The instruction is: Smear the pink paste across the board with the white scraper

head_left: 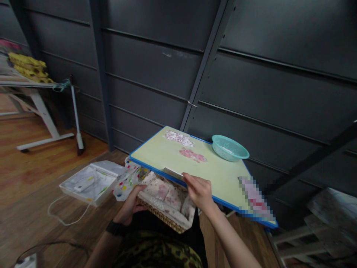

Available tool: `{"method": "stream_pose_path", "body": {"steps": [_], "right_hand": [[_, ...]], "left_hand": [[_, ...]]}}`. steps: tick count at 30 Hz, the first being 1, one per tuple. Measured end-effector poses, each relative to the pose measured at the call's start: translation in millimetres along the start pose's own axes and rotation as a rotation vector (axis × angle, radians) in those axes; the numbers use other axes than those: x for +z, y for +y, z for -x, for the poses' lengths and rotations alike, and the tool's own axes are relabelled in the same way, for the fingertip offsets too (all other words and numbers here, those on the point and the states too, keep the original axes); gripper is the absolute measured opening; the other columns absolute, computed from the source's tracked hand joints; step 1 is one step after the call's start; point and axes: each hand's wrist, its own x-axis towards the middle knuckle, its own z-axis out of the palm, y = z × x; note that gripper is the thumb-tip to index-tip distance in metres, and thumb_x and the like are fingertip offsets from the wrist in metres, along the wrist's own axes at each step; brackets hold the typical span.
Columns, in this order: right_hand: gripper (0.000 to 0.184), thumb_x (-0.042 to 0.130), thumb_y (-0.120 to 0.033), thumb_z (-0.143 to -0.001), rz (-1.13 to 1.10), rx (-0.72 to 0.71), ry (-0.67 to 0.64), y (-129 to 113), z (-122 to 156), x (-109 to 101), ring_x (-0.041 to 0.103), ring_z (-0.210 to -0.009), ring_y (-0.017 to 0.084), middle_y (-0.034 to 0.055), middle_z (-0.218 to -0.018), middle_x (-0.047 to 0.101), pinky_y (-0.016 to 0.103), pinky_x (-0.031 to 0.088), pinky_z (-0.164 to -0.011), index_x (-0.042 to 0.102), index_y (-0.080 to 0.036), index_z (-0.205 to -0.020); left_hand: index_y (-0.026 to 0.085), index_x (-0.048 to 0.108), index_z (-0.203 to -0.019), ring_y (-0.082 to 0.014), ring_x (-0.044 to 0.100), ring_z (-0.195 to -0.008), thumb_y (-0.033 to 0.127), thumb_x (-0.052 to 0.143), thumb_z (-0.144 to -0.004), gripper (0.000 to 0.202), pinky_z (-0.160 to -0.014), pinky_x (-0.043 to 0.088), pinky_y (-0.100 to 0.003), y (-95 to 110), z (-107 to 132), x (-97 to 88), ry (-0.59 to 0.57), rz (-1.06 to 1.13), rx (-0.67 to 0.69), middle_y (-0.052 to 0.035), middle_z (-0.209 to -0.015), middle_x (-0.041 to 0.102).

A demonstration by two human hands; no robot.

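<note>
My left hand (134, 203) grips the left rim of a woven basket (164, 219) with a whitish lining. The basket is tilted over my lap, just below the front edge of a table with a pale yellow top (156, 152) and blue rim. Inside it are pinkish, speckled patches I cannot make out further. My right hand (199, 190) is closed around one end of a thin, pale flat strip (173, 172), which lies at the table's front edge above the basket. On the tabletop are a pile of pink bits (192, 154) and a pile of white-and-purple bits (178, 138).
A turquoise plastic basin (230, 148) stands at the table's back right corner, a pixelated sheet (256, 201) at its right end. Left on the floor are an open white box (89, 182) with a cable and a dotted plastic bag (125, 182). A dark panelled wall (150, 63) rises behind.
</note>
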Motion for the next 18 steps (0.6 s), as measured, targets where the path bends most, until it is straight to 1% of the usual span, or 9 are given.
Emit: {"method": "stream_pose_path", "body": {"steps": [2, 3, 6, 7, 9, 11, 14, 18], "right_hand": [[0.028, 0.057, -0.015, -0.101, -0.008, 0.033, 0.021, 3.4, -1.5, -4.2, 0.08, -0.074, 0.015, 0.0051, -0.095, 0.084, 0.022, 0.062, -0.07, 0.079, -0.023, -0.116], [0.027, 0.057, -0.017, -0.101, 0.015, 0.057, 0.045, 9.2, -1.9, -8.2, 0.08, -0.073, 0.015, 0.0052, -0.094, 0.084, 0.022, 0.062, -0.069, 0.08, -0.023, -0.114], [0.025, 0.058, -0.025, -0.101, 0.197, 0.152, 0.133, 39.2, 0.6, -27.2, 0.079, -0.066, 0.018, 0.0069, -0.088, 0.084, 0.023, 0.058, -0.062, 0.083, -0.022, -0.104], [0.028, 0.056, -0.028, -0.101, 0.285, 0.212, 0.137, 50.9, 3.2, -35.0, 0.078, -0.064, 0.018, 0.0077, -0.087, 0.084, 0.024, 0.056, -0.059, 0.083, -0.022, -0.102], [0.034, 0.053, -0.033, -0.102, 0.45, 0.339, 0.102, 71.4, 10.1, -49.7, 0.076, -0.061, 0.02, 0.0105, -0.087, 0.084, 0.025, 0.051, -0.055, 0.084, -0.021, -0.102], [0.036, 0.052, -0.035, -0.101, 0.557, 0.415, 0.053, 85.0, 17.6, -60.4, 0.075, -0.06, 0.021, 0.0119, -0.083, 0.083, 0.025, 0.045, -0.054, 0.085, -0.02, -0.102], [0.037, 0.052, -0.034, -0.1, 0.612, 0.455, 0.014, 92.2, 25.6, -65.7, 0.075, -0.061, 0.021, 0.0121, -0.081, 0.082, 0.026, 0.04, -0.054, 0.085, -0.019, -0.103], [0.037, 0.052, -0.035, -0.1, 0.548, 0.443, -0.035, 92.3, 28.0, -61.9, 0.073, -0.06, 0.021, 0.0107, -0.084, 0.083, 0.026, 0.042, -0.055, 0.085, -0.021, -0.106]], "left_hand": [[0.017, 0.068, -0.115, -0.027, 0.075, -0.073, 0.041, 0.076, -0.08, 0.043, -0.063, 0.064, -0.037, -0.5, -1.4, -1.3, -0.01, -0.003, 0.002, -0.0077, -0.085, 0.078], [0.017, 0.068, -0.114, -0.0276, 0.075, -0.075, 0.042, 0.077, -0.079, 0.044, -0.063, 0.064, -0.037, -0.6, -1.8, -1.7, -0.016, -0.004, 0.01, -0.0076, -0.085, 0.078], [0.019, 0.069, -0.11, -0.0275, 0.075, -0.077, 0.044, 0.077, -0.077, 0.042, -0.062, 0.063, -0.035, -0.3, -0.4, -1.2, -0.018, -0.01, 0.038, -0.0058, -0.083, 0.076], [0.019, 0.069, -0.108, -0.0266, 0.074, -0.076, 0.044, 0.077, -0.077, 0.04, -0.062, 0.062, -0.035, 0.1, 0.6, -0.4, -0.015, -0.014, 0.043, -0.0052, -0.082, 0.075], [0.019, 0.068, -0.105, -0.0243, 0.072, -0.071, 0.042, 0.075, -0.078, 0.037, -0.06, 0.061, -0.034, 1.0, 2.7, 1.8, -0.001, -0.021, 0.041, -0.0043, -0.08, 0.074], [0.019, 0.068, -0.106, -0.0227, 0.07, -0.067, 0.041, 0.073, -0.079, 0.036, -0.059, 0.061, -0.033, 1.8, 4.1, 3.7, 0.016, -0.019, 0.028, -0.0038, -0.079, 0.073], [0.019, 0.068, -0.112, -0.0231, 0.07, -0.067, 0.04, 0.075, -0.078, 0.041, -0.06, 0.061, -0.034, 2.0, 4.3, 4.6, 0.019, -0.004, 0.01, -0.0043, -0.081, 0.074], [0.018, 0.068, -0.113, -0.0251, 0.072, -0.071, 0.039, 0.076, -0.077, 0.043, -0.061, 0.062, -0.036, 1.2, 2.7, 3.6, 0.025, 0.011, 0.018, -0.0066, -0.085, 0.075]]}}
